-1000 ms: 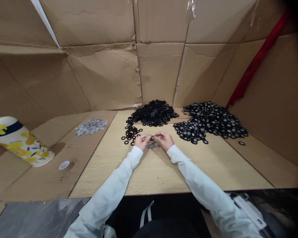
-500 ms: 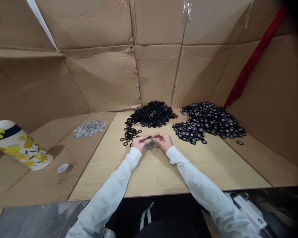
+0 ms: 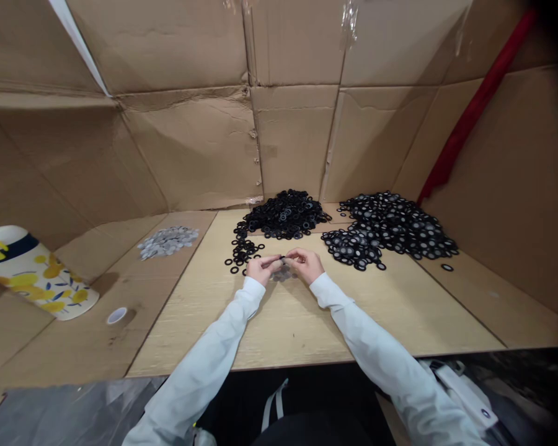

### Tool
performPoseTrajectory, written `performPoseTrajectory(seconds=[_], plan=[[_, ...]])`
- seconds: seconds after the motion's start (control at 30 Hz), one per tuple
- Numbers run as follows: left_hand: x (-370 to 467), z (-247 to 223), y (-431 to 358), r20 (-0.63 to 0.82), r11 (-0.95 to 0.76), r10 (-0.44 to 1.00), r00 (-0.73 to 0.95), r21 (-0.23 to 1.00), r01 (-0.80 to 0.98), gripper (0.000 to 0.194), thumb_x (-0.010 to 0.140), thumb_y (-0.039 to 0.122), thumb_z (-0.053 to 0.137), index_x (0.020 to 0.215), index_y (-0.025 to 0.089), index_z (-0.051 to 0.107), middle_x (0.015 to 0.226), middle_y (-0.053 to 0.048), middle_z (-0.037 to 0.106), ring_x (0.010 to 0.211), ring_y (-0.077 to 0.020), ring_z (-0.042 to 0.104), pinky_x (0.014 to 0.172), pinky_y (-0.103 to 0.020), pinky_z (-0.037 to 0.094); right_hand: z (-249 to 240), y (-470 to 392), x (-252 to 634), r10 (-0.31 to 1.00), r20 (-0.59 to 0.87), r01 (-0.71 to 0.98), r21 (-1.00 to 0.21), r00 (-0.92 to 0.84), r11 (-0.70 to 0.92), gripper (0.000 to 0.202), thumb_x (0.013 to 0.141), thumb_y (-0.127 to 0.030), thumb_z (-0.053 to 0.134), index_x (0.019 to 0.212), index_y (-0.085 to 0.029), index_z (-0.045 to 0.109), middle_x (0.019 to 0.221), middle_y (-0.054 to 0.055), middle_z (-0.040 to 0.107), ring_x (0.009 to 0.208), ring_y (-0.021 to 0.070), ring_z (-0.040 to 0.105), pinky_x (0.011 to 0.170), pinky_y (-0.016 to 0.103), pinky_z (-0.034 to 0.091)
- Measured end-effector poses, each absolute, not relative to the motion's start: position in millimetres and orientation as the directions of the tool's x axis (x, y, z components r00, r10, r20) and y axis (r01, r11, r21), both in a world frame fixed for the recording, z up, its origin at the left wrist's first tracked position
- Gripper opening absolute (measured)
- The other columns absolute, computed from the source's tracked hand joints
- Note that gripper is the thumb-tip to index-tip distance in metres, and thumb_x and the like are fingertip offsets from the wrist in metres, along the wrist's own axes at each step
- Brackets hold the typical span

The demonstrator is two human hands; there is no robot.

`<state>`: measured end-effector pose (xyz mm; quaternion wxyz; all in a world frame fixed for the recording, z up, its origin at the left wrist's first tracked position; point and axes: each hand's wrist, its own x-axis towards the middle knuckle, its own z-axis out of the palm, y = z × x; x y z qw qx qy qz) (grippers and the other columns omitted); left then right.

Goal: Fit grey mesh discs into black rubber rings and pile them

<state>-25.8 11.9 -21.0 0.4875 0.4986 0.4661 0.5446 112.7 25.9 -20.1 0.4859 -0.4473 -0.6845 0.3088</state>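
My left hand (image 3: 263,269) and my right hand (image 3: 307,265) meet over the middle of the board, fingertips pinched together. Between them is a small black ring (image 3: 283,259), mostly covered by the fingers. Whether a grey disc sits in that ring is too small to tell. Just under the fingertips lies a small group of grey translucent discs (image 3: 283,273) on the board. Loose black rings (image 3: 244,249) are scattered beyond my left hand, in front of a large heap of black rings (image 3: 286,214).
At the right spreads a pile of black rings with pale centres (image 3: 390,226). More grey discs (image 3: 168,240) lie at the left. A white tape roll (image 3: 117,316) and a lemon-patterned container (image 3: 39,272) stand further left. Cardboard walls (image 3: 190,148) enclose the back and sides.
My fingers have shifted only slightly around the black ring, and both hands keep their place. The piles look the same.
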Motion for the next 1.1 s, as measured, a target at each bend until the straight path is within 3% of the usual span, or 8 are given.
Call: performPoseTrajectory(seconds=[0.27, 0.47, 0.63, 0.83, 1.1], plan=[[-26.8, -16.8, 10.7, 0.167, -0.167, 0.986, 0.003, 0.986, 0.023, 0.029, 0.052, 0.025, 0.066, 0.077, 0.011, 0.066, 0.081, -0.010, 0.065, 0.077, -0.0224, 0.060, 0.075, -0.034, 0.046, -21.5, 29.8, 115.9, 0.907, 0.408, 0.354, -0.836, -0.107, 0.418, 0.027, 0.060, -0.029, 0.057, 0.085, -0.018, 0.059, 0.067, -0.001, 0.055, 0.043, 0.0048, 0.034, 0.047, 0.020, 0.034], [-25.2, -20.7, 10.8, 0.131, -0.130, 0.991, 0.022, 0.990, -0.054, 0.034, 0.050, 0.028, 0.068, 0.078, 0.010, 0.065, 0.082, -0.011, 0.065, 0.074, -0.0214, 0.060, 0.073, -0.035, 0.047, -20.2, 34.0, 116.9, 0.930, 0.334, 0.299, -0.882, -0.150, 0.365, 0.014, 0.056, -0.027, 0.061, 0.062, -0.015, 0.063, 0.081, 0.004, 0.052, 0.057, 0.0082, 0.044, 0.055, 0.024, 0.039], [-23.8, -19.0, 8.8, 0.113, -0.113, 0.993, 0.016, 0.993, -0.021, 0.043, 0.043, 0.025, 0.072, 0.082, 0.009, 0.064, 0.082, -0.012, 0.065, 0.077, -0.0228, 0.060, 0.076, -0.036, 0.045, -22.4, 35.8, 117.5, 0.931, 0.351, 0.310, -0.878, -0.098, 0.364, 0.015, 0.055, -0.028, 0.061, 0.061, -0.015, 0.063, 0.082, 0.005, 0.050, 0.069, 0.0128, 0.048, 0.057, 0.025, 0.040], [-24.7, -15.0, 7.4, 0.144, -0.139, 0.986, -0.082, 0.988, 0.062, 0.035, 0.046, 0.027, 0.070, 0.076, 0.008, 0.065, 0.077, -0.012, 0.065, 0.073, -0.0237, 0.060, 0.074, -0.038, 0.046, -20.5, 30.6, 113.9, 0.906, 0.407, 0.329, -0.845, -0.118, 0.423, 0.012, 0.057, -0.026, 0.058, 0.062, -0.015, 0.061, 0.081, 0.005, 0.049, 0.069, 0.0122, 0.048, 0.056, 0.025, 0.041], [-25.6, -18.5, 10.5, 0.085, -0.087, 0.995, -0.045, 0.995, -0.045, 0.039, 0.041, 0.026, 0.072, 0.076, 0.009, 0.065, 0.077, -0.011, 0.066, 0.072, -0.0226, 0.060, 0.074, -0.037, 0.046, -19.3, 33.0, 116.9, 0.931, 0.215, 0.011, -0.974, -0.294, 0.228, 0.020, 0.055, -0.034, 0.059, 0.057, -0.013, 0.061, 0.091, 0.008, 0.053, 0.080, 0.0155, 0.051, 0.063, 0.027, 0.042]])
